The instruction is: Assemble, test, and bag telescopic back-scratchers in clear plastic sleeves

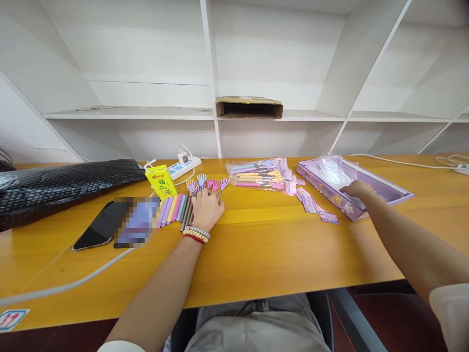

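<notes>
I rest the nearer left hand (207, 208), fingers loosely spread, on the hand-headed rods (187, 209) lying left of centre, long axes running toward the far edge of the desk (271, 254), while the right hand (358, 189), its grip I cannot tell, is at the purple box (326, 191) further right.

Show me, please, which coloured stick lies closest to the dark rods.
The blue stick ends the row on the right, beside the dark rods; the others lie farther left.

I see white open shelving (146, 54) behind a glossy yellow-brown wooden table (278, 254). Below its front edge, my feed catches dark red floor (397, 320) and a grey chair armrest (353, 318).
</notes>
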{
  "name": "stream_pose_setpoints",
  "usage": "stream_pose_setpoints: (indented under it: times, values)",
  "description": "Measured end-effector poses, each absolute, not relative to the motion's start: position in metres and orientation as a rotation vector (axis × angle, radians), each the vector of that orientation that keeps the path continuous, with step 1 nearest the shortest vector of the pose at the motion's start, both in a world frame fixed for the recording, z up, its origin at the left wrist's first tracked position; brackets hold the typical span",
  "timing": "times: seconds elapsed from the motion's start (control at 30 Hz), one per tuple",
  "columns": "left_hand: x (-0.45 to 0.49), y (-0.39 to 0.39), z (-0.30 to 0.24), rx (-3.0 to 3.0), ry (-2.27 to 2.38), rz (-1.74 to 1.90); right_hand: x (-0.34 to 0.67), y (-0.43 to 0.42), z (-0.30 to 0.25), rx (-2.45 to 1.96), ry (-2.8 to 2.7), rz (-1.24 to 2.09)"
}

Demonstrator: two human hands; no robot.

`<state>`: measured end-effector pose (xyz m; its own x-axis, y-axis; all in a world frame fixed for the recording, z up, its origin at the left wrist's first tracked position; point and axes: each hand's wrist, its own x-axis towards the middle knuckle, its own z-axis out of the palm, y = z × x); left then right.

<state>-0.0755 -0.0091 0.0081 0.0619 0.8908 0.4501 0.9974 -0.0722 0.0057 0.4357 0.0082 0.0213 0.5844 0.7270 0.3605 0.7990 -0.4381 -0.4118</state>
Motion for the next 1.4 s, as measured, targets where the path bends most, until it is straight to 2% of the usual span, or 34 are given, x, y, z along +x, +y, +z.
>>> stream_pose_setpoints:
  times: [0.13, 0.23, 0.43, 0.53, 0.7, 0.8, 0.93, 1.07, 1.17, 1.4]
  values:
    - [-0.077, -0.008, 0.006, -2.036, -1.943, -0.394, 0.408, 0.002, 0.039, -2.435, -1.177, -0.079]
    - [-0.077, -0.007, 0.005, -2.056, -1.953, -0.34, 0.361, -0.005, 0.049, -2.165, -1.306, -0.205]
    - [-0.077, -0.007, 0.002, -2.059, -1.934, -0.313, 0.253, -0.014, 0.038, -1.688, -1.538, -0.136]
    - [-0.076, -0.008, 0.005, -1.998, -1.971, -0.407, 0.214, -0.015, 0.028, -1.497, -1.693, -0.011]
    - [-0.071, -0.013, 0.019, -2.056, -2.134, -0.801, 0.172, -0.023, 0.009, -1.201, -1.896, 0.183]
    - [-0.062, -0.023, 0.024, -2.379, -1.974, -0.952, 0.157, -0.033, -0.001, -1.128, -1.88, 0.418]
    - [-0.04, -0.044, 0.021, -2.941, -1.465, -0.873, 0.144, -0.044, -0.008, -1.004, -1.625, 1.043]
    - [-0.029, -0.051, 0.021, -3.048, -1.257, -0.827, 0.144, -0.044, -0.007, -0.932, -1.306, 1.415]
    - [-0.041, -0.041, 0.028, -2.76, -1.442, -0.799, 0.154, -0.039, -0.004, -0.939, -1.148, 1.414]
    - [-0.119, -0.011, 0.049, -1.784, -2.366, -0.541, 0.169, -0.03, -0.002, -1.023, -1.057, 1.319]
